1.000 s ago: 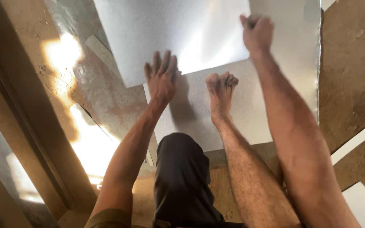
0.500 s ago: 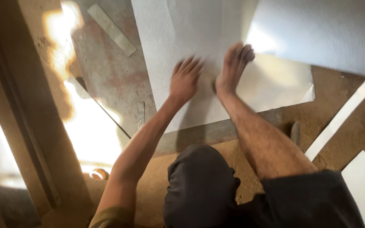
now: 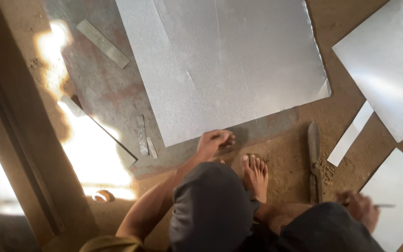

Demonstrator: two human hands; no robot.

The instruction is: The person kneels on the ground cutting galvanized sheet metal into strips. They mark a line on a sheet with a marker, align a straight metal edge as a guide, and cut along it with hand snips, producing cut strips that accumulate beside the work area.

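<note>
A large grey metal sheet (image 3: 225,65) lies flat on the floor in front of me. My left hand (image 3: 214,142) is at its near edge with the fingers curled on the rim. My right hand (image 3: 361,208) is low at the right, blurred, closed around a thin metal rod (image 3: 384,205) over a smaller sheet (image 3: 397,200). My bare foot (image 3: 255,175) rests on the dirt just short of the big sheet. My knees in dark shorts (image 3: 211,210) fill the bottom of the view.
Tin snips (image 3: 314,161) lie on the dirt right of my foot. Another sheet (image 3: 388,70) sits at the upper right, with a narrow offcut strip (image 3: 350,134) below it. Metal strips (image 3: 102,43) and small scraps (image 3: 144,137) lie at the left near a wooden threshold (image 3: 19,140).
My left hand and foot have come off the sheet's surface; the hand is now at its near edge and the foot on the dirt. My right hand dropped to the lower right.
</note>
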